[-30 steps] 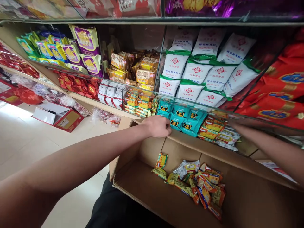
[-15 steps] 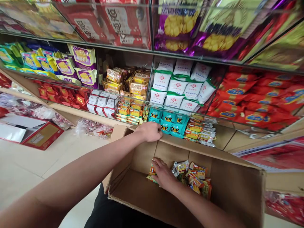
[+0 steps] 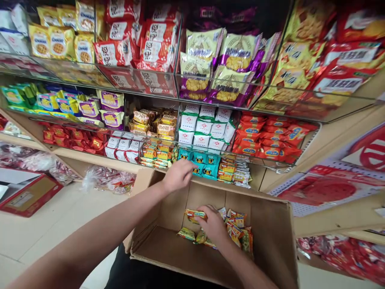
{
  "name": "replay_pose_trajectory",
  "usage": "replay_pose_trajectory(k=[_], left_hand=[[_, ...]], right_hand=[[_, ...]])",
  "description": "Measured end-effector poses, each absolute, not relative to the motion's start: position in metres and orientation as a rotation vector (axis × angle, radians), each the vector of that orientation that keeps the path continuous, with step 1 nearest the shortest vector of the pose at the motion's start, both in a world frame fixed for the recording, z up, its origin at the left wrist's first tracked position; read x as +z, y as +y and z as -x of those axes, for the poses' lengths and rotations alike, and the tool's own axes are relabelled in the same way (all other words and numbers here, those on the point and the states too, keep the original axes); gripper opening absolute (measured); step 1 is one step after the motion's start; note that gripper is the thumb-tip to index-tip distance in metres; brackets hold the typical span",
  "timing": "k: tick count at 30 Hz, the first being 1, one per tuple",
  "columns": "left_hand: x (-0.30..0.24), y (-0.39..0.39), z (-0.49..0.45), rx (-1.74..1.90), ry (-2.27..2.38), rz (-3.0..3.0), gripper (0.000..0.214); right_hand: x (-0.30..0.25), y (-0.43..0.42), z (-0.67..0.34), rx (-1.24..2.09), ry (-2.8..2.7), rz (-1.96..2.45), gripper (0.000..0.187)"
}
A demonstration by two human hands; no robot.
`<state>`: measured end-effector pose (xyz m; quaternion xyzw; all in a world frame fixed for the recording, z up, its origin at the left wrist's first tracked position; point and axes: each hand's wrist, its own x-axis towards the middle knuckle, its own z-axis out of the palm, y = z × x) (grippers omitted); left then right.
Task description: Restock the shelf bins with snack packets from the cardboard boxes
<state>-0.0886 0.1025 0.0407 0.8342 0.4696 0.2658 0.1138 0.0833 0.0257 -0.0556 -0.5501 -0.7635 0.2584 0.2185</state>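
My left hand (image 3: 179, 175) is at the far rim of a cardboard box (image 3: 270, 237), just in front of teal snack packets (image 3: 200, 165). Its fingers are curled, and whatever lies under them is hidden. Inside the box, my right hand (image 3: 213, 225) pinches a small yellow-and-orange snack packet (image 3: 192, 215) between thumb and fingers. More small packets (image 3: 237, 226) lie loose on the box floor beside and partly behind that hand. A green-yellow packet (image 3: 187, 234) lies to its left.
Shelf bins behind the box hold white-and-green packets (image 3: 203, 132), red packets (image 3: 264, 138) and yellow-orange packets (image 3: 158, 152). A clear shelf front (image 3: 210, 88) juts out above. An open red carton (image 3: 30, 192) stands on the floor at left, near bagged goods (image 3: 108, 180).
My right hand has lifted and closed on a snack packet, uncovering packets beneath. My left hand stays by the far rim. The view has shifted, showing more of the upper shelves.
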Motion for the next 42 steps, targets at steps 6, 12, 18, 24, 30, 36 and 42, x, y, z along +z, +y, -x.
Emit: replay_pose_trajectory(k=[6, 12, 18, 24, 30, 36, 42], left_hand=[[0.021, 0.013, 0.033, 1.033, 1.273, -1.736, 0.028], [0.012, 0.01, 0.003, 1.232, 1.394, -1.291, 0.033], [0.015, 0.013, 0.005, 1.272, 1.491, -1.378, 0.03], [0.023, 0.013, 0.003, 1.324, 1.476, -1.403, 0.029], [0.02, 0.016, -0.003, 1.386, 1.368, -1.093, 0.029], [0.007, 0.02, -0.005, 1.355, 1.329, -0.963, 0.043], [0.028, 0.026, 0.0, 1.215, 1.374, -1.465, 0.039]], right_hand=[[-0.005, -0.01, -0.112, 1.121, -1.281, 1.304, 0.029], [-0.01, -0.021, -0.099, 1.202, -0.717, 1.151, 0.022], [-0.017, -0.023, -0.103, 1.166, -0.677, 1.191, 0.024], [-0.015, -0.027, -0.114, 1.25, -0.838, 1.169, 0.024], [-0.008, -0.033, -0.109, 1.155, -0.718, 1.193, 0.025], [-0.013, -0.033, -0.107, 1.265, -0.602, 1.087, 0.023], [0.004, -0.018, -0.14, 1.327, -1.159, 1.173, 0.04]])
